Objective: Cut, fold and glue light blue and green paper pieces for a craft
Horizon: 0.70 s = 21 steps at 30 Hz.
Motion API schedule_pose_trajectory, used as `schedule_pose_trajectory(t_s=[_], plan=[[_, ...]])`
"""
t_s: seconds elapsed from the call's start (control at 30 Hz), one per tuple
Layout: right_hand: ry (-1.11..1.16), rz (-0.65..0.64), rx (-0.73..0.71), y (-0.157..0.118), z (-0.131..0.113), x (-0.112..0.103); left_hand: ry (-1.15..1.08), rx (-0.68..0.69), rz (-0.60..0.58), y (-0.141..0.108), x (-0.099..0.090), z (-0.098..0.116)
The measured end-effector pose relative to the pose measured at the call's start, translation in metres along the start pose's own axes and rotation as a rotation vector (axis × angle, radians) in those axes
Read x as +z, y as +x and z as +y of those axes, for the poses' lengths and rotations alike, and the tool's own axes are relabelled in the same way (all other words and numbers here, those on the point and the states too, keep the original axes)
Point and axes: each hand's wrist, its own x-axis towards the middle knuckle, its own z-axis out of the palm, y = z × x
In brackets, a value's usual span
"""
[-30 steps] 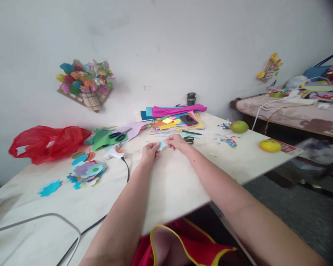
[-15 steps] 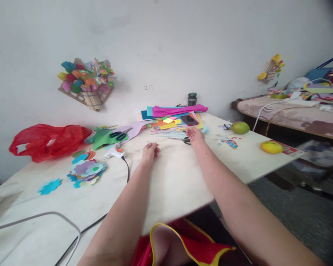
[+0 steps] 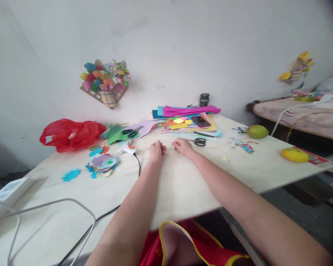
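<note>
Lying near the right hand (image 3: 182,146): black-handled scissors (image 3: 199,141)

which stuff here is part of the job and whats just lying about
Likely part of the job:
scissors
glue gun
coloured sheets
flower cutouts

Likely just lying about:
green fruit
yellow fruit
phone
bottle

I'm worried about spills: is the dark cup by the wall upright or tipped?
Upright: the dark cup rises straight up behind the magenta sheet, lid-like top uppermost.
</note>
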Motion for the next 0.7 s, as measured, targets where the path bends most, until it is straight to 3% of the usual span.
schedule_pose_trajectory(t_s=[0.23, 0.33, 0.47, 0.7], plan=[[-0.226, -0.003, 0.011, -0.001, -0.006, 0.005, -0.342, -0.136, 0.417, 0.021, -0.011, 0.036], [-0.278, -0.009, 0.01, 0.001, -0.007, 0.008, -0.341, -0.031, 0.466, 0.037, -0.026, 0.051], [-0.313, -0.026, -0.017, 0.007, -0.019, 0.014, -0.333, 0.007, 0.504, 0.053, -0.05, 0.063], [-0.238, -0.107, -0.154, 0.036, -0.069, 0.037, -0.417, 0.014, 0.641, 0.071, -0.083, 0.081]])
